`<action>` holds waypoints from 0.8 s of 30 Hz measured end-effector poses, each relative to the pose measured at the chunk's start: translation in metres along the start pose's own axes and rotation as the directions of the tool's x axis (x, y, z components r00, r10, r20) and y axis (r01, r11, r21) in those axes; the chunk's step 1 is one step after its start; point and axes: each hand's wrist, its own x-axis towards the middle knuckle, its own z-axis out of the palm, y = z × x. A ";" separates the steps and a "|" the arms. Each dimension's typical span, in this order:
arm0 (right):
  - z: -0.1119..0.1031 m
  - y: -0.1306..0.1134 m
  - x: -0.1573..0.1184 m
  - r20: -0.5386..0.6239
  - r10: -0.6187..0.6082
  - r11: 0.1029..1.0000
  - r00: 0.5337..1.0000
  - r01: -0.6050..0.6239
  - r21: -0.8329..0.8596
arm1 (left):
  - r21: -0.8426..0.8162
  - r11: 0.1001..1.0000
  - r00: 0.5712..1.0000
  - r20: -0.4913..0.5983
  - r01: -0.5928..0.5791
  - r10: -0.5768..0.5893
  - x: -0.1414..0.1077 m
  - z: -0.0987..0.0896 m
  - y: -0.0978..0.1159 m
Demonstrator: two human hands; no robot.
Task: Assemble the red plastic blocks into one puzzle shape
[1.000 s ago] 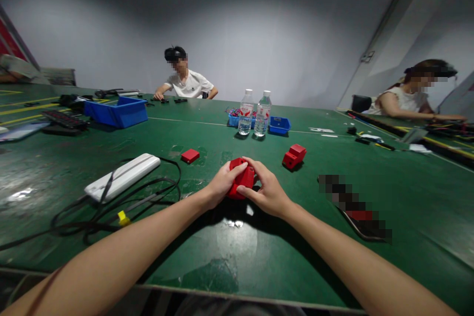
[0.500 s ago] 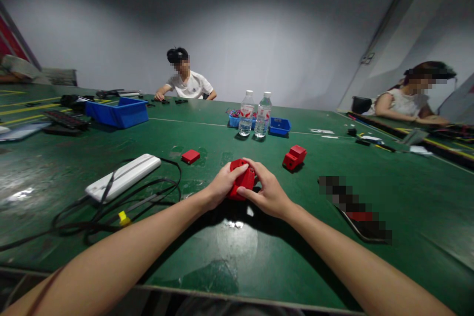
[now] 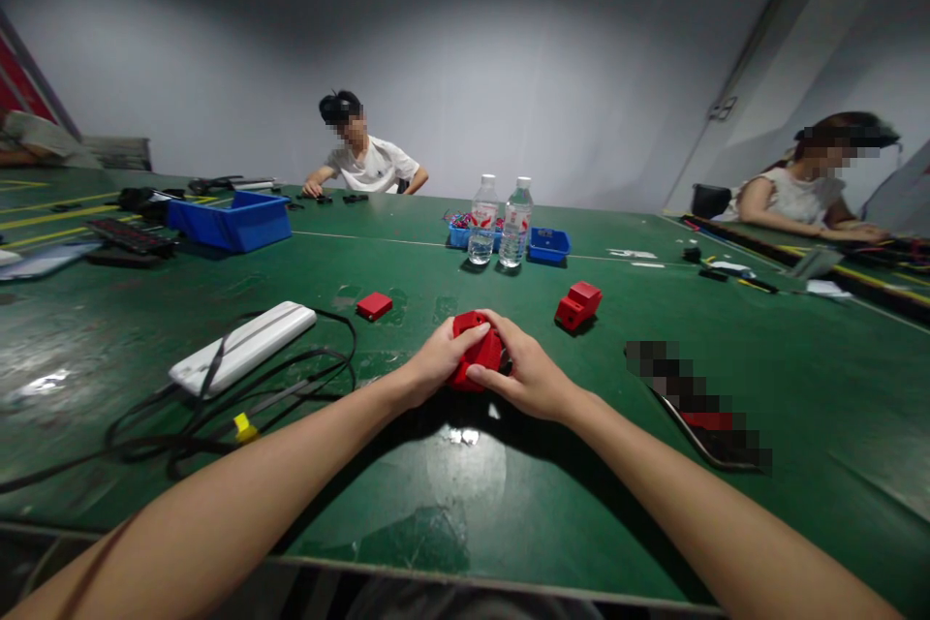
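Between my hands is a red blocky part with a few small dark holes near its top. My left hand grips its left side, with the thumb across the upper face. My right hand closes on the right side, its thumb pressed to the front and its fingers reaching over the top edge. The fingers behind the part are hidden. Further off to the right a stepped red block lies on the table, apart from my hands. A small flat red block lies to the left.
A white power bank with tangled black cables lies at left. A dark phone-like object, pixelated, lies at right. Two water bottles stand before small blue trays. A large blue bin is back left. Two people sit across the table.
Both hands keep their hold on the red part, which has turned very slightly. The view has shifted a little. Everything on the table lies as before.
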 end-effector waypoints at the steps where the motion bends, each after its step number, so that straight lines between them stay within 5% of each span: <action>1: 0.000 0.000 0.000 0.000 0.000 1.000 1.000 0.000 -0.002 | 0.007 1.000 1.000 -0.003 -0.006 0.006 0.000 0.000 -0.001; 24: 0.000 -0.002 0.000 -0.018 -0.027 0.999 0.999 0.026 -0.047 | 0.051 0.998 0.999 -0.017 -0.029 0.030 0.003 -0.003 -0.005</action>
